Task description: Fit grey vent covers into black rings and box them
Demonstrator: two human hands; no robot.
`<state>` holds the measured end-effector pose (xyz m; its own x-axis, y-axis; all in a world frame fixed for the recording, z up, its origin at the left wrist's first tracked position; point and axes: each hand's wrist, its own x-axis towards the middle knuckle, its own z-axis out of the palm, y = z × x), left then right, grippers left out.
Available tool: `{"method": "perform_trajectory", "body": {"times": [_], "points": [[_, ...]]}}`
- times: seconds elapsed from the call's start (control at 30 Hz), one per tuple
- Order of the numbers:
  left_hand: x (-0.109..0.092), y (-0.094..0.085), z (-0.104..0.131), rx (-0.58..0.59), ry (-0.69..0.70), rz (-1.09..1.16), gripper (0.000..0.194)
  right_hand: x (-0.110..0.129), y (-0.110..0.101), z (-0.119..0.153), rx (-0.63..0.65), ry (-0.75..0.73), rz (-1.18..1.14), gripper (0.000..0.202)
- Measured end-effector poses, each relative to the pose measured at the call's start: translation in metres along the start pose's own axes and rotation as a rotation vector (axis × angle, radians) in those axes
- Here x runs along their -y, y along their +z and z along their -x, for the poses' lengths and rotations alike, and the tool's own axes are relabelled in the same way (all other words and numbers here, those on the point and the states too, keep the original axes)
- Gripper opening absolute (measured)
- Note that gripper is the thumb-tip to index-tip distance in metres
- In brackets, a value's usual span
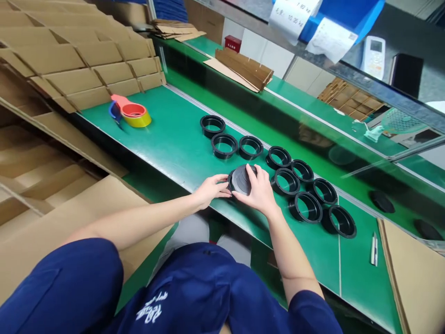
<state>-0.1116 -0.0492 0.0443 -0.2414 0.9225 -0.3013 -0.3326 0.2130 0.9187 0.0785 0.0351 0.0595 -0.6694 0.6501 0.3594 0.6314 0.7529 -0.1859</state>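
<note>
Near the front edge of the green bench, a dark grey round disc (pixel 240 181) with faint circular ridges sits on or in a black ring (pixel 230 180). My left hand (pixel 212 189) grips the left side of the ring, fingers closed at its rim. From the right, my right hand (pixel 257 189) spans the disc, with its thumb at the near edge and fingers on the far edge. Whether the disc is fully seated in the ring cannot be told. Close by stand several black plastic rings, among them one beside my right hand (pixel 285 181).
A tape dispenser (pixel 135 115) with yellow tape lies at the left, by stacked cardboard dividers (pixel 114 69). A utility knife (pixel 374 249) and cardboard sheet (pixel 413 273) are at the right. A glossy panel (pixel 278 111) borders the bench's back, below a shelf holding a blue bin (pixel 347 18).
</note>
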Motion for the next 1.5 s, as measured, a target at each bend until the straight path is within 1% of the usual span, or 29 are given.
{"method": "perform_trajectory", "body": {"times": [0.1,0.23,0.33,0.4,0.5,0.53,0.57,0.6,0.67,0.7,0.73,0.77,0.8,0.87,0.9,0.93,0.97,1.0,1.07,1.13,1.17,1.2,1.23,1.3,1.33,1.37,1.4,1.43,1.5], "points": [[-0.004,-0.014,0.000,-0.015,0.006,-0.012,0.030,0.006,0.004,-0.009,0.097,0.003,0.061,0.104],[-0.003,-0.037,-0.010,-0.097,0.042,-0.045,0.019,0.009,0.014,-0.005,0.170,0.002,0.119,0.105],[0.002,-0.048,-0.018,-0.122,0.048,-0.066,0.015,0.010,0.008,-0.003,0.202,-0.031,0.175,0.096],[0.006,-0.051,-0.021,-0.113,0.052,-0.078,0.014,0.012,-0.005,-0.006,0.134,-0.056,0.177,0.085],[0.009,-0.053,-0.024,-0.093,0.059,-0.099,0.014,0.019,-0.015,-0.016,-0.072,-0.018,0.153,0.078],[0.010,-0.053,-0.024,-0.088,0.062,-0.107,0.015,0.023,-0.013,-0.020,-0.089,-0.003,0.143,0.077],[0.011,-0.053,-0.025,-0.086,0.066,-0.116,0.016,0.026,-0.007,-0.023,-0.058,0.004,0.129,0.075],[0.011,-0.053,-0.024,-0.083,0.070,-0.126,0.017,0.029,0.000,-0.026,0.007,0.003,0.112,0.074],[0.011,-0.053,-0.022,-0.069,0.077,-0.151,0.017,0.031,0.016,-0.028,0.139,-0.012,0.059,0.071],[0.010,-0.052,-0.020,-0.054,0.078,-0.165,0.017,0.028,0.022,-0.027,0.154,-0.004,0.021,0.069],[0.010,-0.051,-0.018,-0.032,0.080,-0.178,0.018,0.024,0.025,-0.024,0.117,0.024,-0.027,0.068],[0.009,-0.049,-0.016,-0.003,0.081,-0.191,0.019,0.017,0.027,-0.020,0.032,0.077,-0.086,0.068],[0.007,-0.046,-0.014,0.030,0.083,-0.204,0.022,0.009,0.027,-0.016,-0.080,0.154,-0.158,0.067],[0.005,-0.037,-0.012,0.090,0.092,-0.223,0.032,-0.005,0.026,-0.004,-0.289,0.376,-0.343,0.068],[0.003,-0.032,-0.012,0.115,0.107,-0.249,0.040,-0.009,0.027,0.002,-0.335,0.483,-0.457,0.068],[0.002,-0.025,-0.013,0.138,0.132,-0.292,0.047,-0.010,0.029,0.008,-0.334,0.562,-0.571,0.069],[0.001,-0.018,-0.013,0.155,0.163,-0.344,0.052,-0.008,0.032,0.014,-0.298,0.603,-0.683,0.069],[0.000,-0.012,-0.012,0.167,0.193,-0.399,0.053,-0.003,0.035,0.020,-0.253,0.606,-0.785,0.070],[-0.003,-0.002,-0.010,0.180,0.236,-0.483,0.044,0.009,0.040,0.034,-0.211,0.550,-0.921,0.074],[-0.007,-0.001,-0.007,0.194,0.244,-0.510,0.032,0.014,0.040,0.048,-0.263,0.535,-0.947,0.076],[-0.011,-0.005,-0.003,0.213,0.261,-0.533,0.031,0.013,0.039,0.053,-0.246,0.528,-0.915,0.077],[-0.016,-0.012,0.002,0.222,0.314,-0.571,0.033,0.011,0.038,0.054,-0.241,0.513,-0.879,0.076],[-0.021,-0.021,0.009,0.238,0.414,-0.630,0.038,0.009,0.037,0.053,-0.230,0.504,-0.869,0.074],[-0.033,-0.040,0.032,0.287,0.704,-0.822,0.064,0.013,0.035,0.045,-0.169,0.481,-0.858,0.072],[-0.039,-0.049,0.046,0.318,0.850,-0.951,0.079,0.021,0.034,0.039,-0.108,0.460,-0.861,0.070],[-0.044,-0.058,0.062,0.338,0.958,-1.087,0.087,0.034,0.033,0.032,-0.030,0.429,-0.873,0.069],[-0.049,-0.067,0.078,0.333,1.010,-1.211,0.086,0.051,0.032,0.025,0.052,0.392,-0.896,0.069],[-0.052,-0.076,0.094,0.303,1.020,-1.318,0.079,0.070,0.032,0.019,0.138,0.351,-0.936,0.069],[-0.058,-0.097,0.123,0.204,0.974,-1.437,0.070,0.110,0.033,0.005,0.290,0.256,-1.069,0.071]]}}
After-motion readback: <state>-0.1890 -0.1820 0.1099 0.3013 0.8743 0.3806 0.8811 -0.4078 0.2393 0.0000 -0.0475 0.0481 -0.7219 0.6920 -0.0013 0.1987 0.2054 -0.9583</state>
